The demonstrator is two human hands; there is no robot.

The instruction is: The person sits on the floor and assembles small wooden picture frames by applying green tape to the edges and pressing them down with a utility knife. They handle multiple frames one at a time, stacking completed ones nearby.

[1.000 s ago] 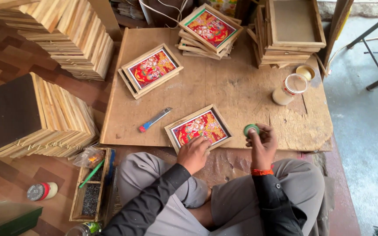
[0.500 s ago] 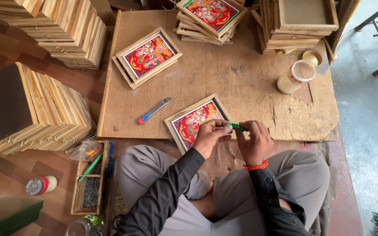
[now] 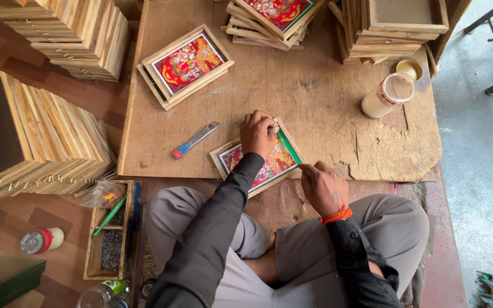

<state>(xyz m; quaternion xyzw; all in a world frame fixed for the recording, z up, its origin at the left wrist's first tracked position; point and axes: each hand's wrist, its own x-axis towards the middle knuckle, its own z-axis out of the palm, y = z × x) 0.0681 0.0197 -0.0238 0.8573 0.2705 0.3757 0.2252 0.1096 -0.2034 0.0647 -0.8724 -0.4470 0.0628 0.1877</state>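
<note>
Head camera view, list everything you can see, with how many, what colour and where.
Framed picture: one, red print in a pale wood frame, board's near edge, under both hands.
Green tape: one strip, along that frame's right edge.
Second framed picture: one, red, on a small stack, board's far left.
Frame piles: several, pale wood, board's far edge.
Utility knife: one, grey and blue with a red end, left of the near frame.
Jar: one, clear with whitish contents, lying at the board's right.
Wooden board: one, brown, worn.
Wood stacks: large, pale, at left.
Small tray: one, wooden, on the floor at left.
Left hand: pressing on the frame's top.
Right hand: at the frame's right corner, orange wristband.
</note>
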